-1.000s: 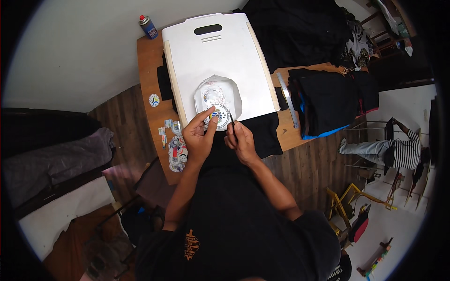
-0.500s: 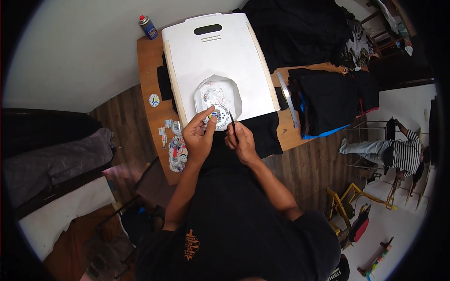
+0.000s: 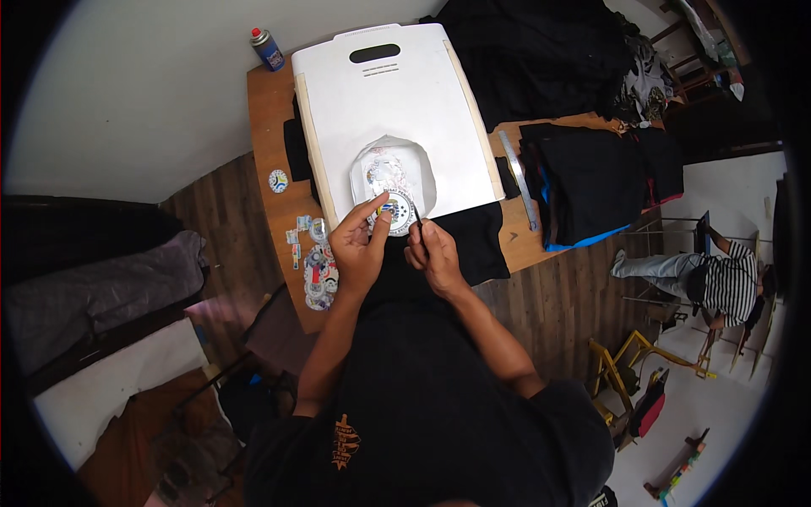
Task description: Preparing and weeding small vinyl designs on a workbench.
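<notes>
Sticker [image 3: 404,215] has turned slightly, apparently exposing fresh rim; my left hand [image 3: 358,245] pinches it, right hand [image 3: 437,260] clamps black tool [image 3: 419,221].

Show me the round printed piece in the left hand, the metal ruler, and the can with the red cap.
Round printed piece [image 3: 400,213]: head view, right part of its printed face.
Metal ruler [image 3: 518,180]: head view, middle of its length.
Can [image 3: 269,53]: head view, middle of its body.
</notes>
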`<action>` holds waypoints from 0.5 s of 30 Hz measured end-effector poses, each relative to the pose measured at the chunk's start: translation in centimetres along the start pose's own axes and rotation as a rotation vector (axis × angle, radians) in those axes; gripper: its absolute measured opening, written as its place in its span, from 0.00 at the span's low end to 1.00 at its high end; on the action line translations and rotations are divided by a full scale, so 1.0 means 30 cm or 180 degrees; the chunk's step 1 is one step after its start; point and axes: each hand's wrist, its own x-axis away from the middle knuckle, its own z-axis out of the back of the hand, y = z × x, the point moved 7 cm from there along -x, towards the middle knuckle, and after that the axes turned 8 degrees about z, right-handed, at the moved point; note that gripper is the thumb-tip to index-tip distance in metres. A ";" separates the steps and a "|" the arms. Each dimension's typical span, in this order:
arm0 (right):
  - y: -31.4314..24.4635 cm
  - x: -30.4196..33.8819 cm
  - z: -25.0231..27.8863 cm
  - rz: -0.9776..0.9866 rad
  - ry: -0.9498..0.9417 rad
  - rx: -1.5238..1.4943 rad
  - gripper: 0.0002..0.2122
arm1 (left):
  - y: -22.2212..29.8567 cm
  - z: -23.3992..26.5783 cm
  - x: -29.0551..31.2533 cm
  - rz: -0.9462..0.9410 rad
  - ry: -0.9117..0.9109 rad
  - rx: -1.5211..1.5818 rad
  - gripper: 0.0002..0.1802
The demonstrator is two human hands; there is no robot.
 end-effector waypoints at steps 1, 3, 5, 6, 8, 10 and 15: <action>0.000 -0.001 0.000 0.0014 -0.0007 0.0005 0.19 | -0.002 0.001 0.000 0.0016 0.0009 0.0015 0.16; -0.001 -0.002 0.000 0.0022 -0.0005 0.0011 0.19 | -0.005 0.003 0.000 0.0017 0.0007 -0.0002 0.16; -0.002 -0.003 0.001 0.0031 -0.0002 0.0018 0.18 | -0.004 0.002 0.000 0.0019 0.0005 -0.0019 0.16; -0.001 -0.004 0.002 0.0033 -0.0007 0.0027 0.18 | 0.000 0.000 0.000 0.0033 0.0012 -0.0020 0.16; -0.001 -0.003 0.001 0.0035 -0.0012 0.0036 0.18 | 0.000 0.000 -0.001 0.0046 0.0019 -0.0022 0.16; 0.001 0.001 0.004 -0.0016 0.0064 0.0019 0.18 | -0.004 0.001 -0.001 0.0051 0.0000 -0.0042 0.16; -0.042 -0.006 -0.017 0.0014 0.0064 0.0011 0.18 | -0.003 0.001 -0.002 -0.0020 -0.0008 -0.0051 0.16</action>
